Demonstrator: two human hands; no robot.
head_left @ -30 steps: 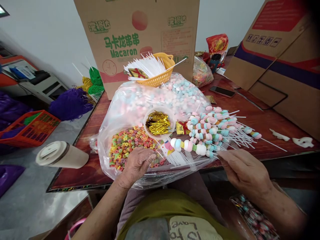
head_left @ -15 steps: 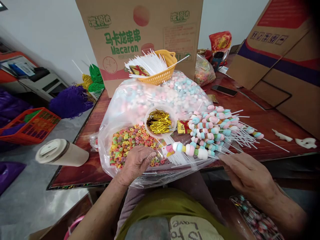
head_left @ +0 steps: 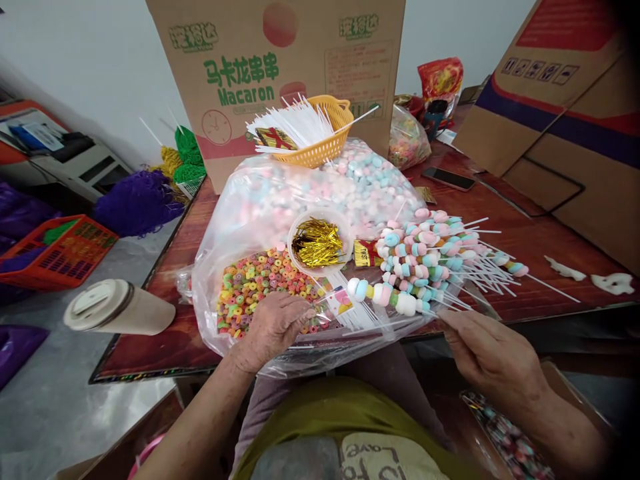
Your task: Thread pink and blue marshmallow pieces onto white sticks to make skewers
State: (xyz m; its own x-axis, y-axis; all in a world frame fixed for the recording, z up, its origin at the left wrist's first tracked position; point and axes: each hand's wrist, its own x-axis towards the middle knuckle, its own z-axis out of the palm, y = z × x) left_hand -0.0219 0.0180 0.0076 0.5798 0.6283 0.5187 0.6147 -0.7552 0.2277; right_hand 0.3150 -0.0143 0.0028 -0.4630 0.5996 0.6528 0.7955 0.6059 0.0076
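Observation:
Between thumb and fingers, my left hand (head_left: pixel 277 325) pinches a small clear bag (head_left: pixel 341 301) with a pink and yellow print, above the cereal rings (head_left: pixel 250 283). My right hand (head_left: pixel 493 350) grips the stick end of a marshmallow skewer (head_left: pixel 385 295), whose white, blue, yellow, pink and green pieces point left. The skewer's tip is just right of the bag's print; whether it touches the bag I cannot tell. Behind it lies a pile of finished skewers (head_left: pixel 425 250). A tub (head_left: pixel 294 257) of gold twist ties (head_left: pixel 320 243) stands beyond the bag.
A large plastic bag of marshmallows (head_left: pixel 380 177) covers mid-table, with a yellow basket (head_left: pixel 320 155) of white sticks on it. A lidded cup (head_left: pixel 123 307) stands left. Cardboard boxes (head_left: pixel 300 40) rise behind and right. A phone (head_left: pixel 449 179) lies at the right.
The skewer's tip has shifted slightly right and up, so more of the small bag's print shows. Both hands keep their grips. The view has moved a little.

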